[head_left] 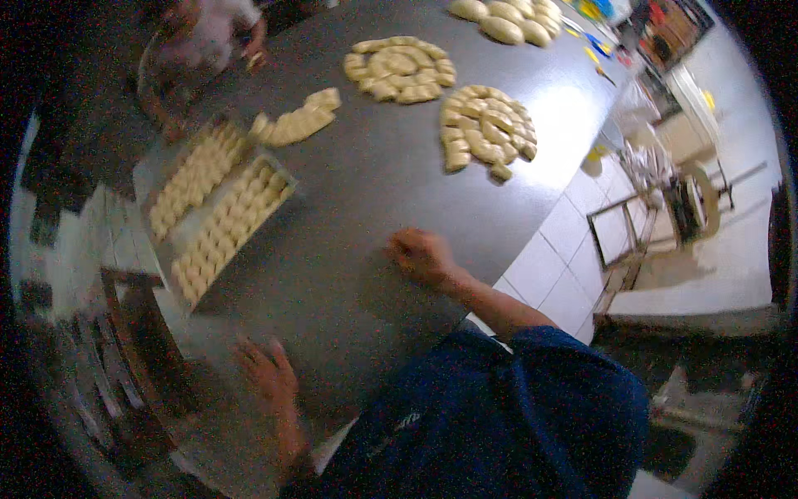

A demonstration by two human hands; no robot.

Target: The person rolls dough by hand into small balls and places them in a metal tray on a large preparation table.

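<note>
My right hand (421,258) is over the middle of the grey metal table (357,200), its fingers curled in. Whatever lies under or inside those fingers, if anything, is hidden. Low on the left, my left hand (268,370) is open, fingers apart, at the table near the tray's close end, holding nothing I can see. The metal tray (241,262) carries rows of small dough balls (224,229). Beyond my right hand, cut dough pieces form one ring-shaped coil (489,125), with a second coil (399,68) farther back. A short strip of cut dough (298,123) lies beyond the tray.
Another person (204,41) stands at the far left, one hand by the tray. Large dough lumps (511,18) sit at the far edge, near blue and yellow tools (594,46). A metal frame stand (623,233) is on the white tiled floor (561,224) to the right.
</note>
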